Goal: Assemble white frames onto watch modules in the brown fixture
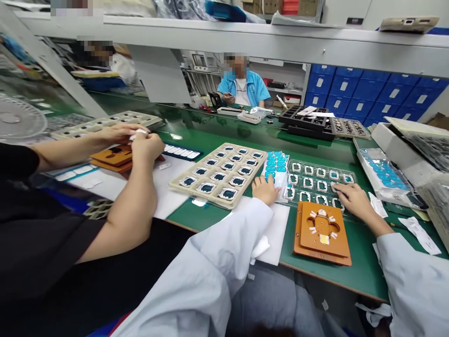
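Observation:
My left hand [265, 189] rests with its fingers spread at the lower end of a white sheet with blue stickers [276, 164]. My right hand [352, 199] has its fingers stretched out over the right edge of a clear plastic tray [324, 171], touching or very close to it. Rows of small white-rimmed square frames [308, 183] sit in that tray. Just in front of the tray lies an orange jig [312, 241] with a cut-out and small white pads. Left of my left hand, a beige tray [233, 202] carries several dark square parts with light rims [219, 177].
At left, a co-worker's hands [145, 142] hold a small white piece above another orange jig [112, 159]. Black trays [308, 124] stand at the back, and a box with blue pieces [386, 175] is at right. A shelf beam [245, 40] crosses overhead.

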Demonstrator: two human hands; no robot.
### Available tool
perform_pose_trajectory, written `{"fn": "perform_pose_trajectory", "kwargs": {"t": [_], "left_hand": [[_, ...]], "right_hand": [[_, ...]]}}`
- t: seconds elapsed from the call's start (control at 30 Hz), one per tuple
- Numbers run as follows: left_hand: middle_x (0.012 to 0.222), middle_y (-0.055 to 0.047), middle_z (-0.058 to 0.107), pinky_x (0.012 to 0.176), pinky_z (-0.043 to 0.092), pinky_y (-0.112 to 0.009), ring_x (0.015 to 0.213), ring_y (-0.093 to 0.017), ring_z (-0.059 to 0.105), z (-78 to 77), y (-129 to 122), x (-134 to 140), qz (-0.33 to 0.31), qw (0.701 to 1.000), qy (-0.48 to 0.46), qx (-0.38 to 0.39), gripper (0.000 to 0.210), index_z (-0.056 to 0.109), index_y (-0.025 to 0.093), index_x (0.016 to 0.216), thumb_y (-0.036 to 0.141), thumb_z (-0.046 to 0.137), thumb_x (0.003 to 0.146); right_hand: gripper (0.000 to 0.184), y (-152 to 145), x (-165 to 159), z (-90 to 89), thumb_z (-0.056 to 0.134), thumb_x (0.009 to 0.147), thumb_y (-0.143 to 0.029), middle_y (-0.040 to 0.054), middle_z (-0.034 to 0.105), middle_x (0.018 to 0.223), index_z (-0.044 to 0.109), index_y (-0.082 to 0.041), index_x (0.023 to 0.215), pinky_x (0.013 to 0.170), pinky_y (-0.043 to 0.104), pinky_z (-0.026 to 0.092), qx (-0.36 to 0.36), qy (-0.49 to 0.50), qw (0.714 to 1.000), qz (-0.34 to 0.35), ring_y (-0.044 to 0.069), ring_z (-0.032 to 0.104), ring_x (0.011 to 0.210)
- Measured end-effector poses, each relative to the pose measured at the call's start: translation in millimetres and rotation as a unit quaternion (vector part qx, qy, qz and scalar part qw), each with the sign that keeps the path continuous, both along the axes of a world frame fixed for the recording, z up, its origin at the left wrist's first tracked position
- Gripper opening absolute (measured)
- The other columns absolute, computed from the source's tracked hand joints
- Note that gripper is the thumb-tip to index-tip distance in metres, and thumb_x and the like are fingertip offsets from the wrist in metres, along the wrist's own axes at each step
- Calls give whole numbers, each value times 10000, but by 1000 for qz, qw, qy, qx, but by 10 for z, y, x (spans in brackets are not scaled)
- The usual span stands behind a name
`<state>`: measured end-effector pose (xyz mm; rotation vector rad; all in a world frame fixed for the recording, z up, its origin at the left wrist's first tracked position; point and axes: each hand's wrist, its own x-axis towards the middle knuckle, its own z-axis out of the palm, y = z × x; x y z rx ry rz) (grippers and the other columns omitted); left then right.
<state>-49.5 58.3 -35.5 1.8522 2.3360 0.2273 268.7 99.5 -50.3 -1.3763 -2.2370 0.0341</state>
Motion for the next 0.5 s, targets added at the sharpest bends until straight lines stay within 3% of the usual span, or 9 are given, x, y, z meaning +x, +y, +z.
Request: {"fn": "perform_pose_trajectory", "kwargs": {"t": [0.1, 0.3, 0.4, 0.5], "left_hand": [[1557, -206, 367, 1160, 270, -537, 1415, -362, 344, -32, -21, 25, 1, 1000, 12, 17, 605, 349, 174, 1523, 425, 402, 975], [1537, -174, 405, 1090, 341, -534, 1391, -342, 370, -35, -35, 25, -9, 999, 29, 20, 545, 338, 279, 1535, 415, 332, 1007], [1532, -136, 423, 1067, 344, -537, 1375, -335, 382, -20, -36, 34, -15, 999, 32, 17, 487, 385, 377, 1498, 388, 310, 1016], [1518, -133, 438, 1055, 343, -522, 1364, -329, 391, -10, -39, 45, -17, 999, 35, 14, 454, 465, 382, 1441, 367, 301, 1019]], "right_hand": [[388, -48, 70, -41, 430, 931, -371, 74, 696, 1226, 738, -234, 1124, 857, 501, 492, 22, -17, 999, 14, 324, 586, 1042], [365, -129, 116, -2, 453, 948, -439, 70, 736, 1104, 750, -230, 982, 920, 501, 485, 22, -37, 996, 81, 308, 628, 1038], [361, -164, 119, 32, 454, 952, -447, 57, 732, 1126, 748, -237, 932, 932, 506, 476, 24, -48, 993, 103, 310, 624, 1046], [390, -194, 138, 84, 433, 963, -453, 73, 732, 1121, 745, -221, 941, 914, 521, 475, 33, -54, 992, 106, 322, 622, 1038]]}}
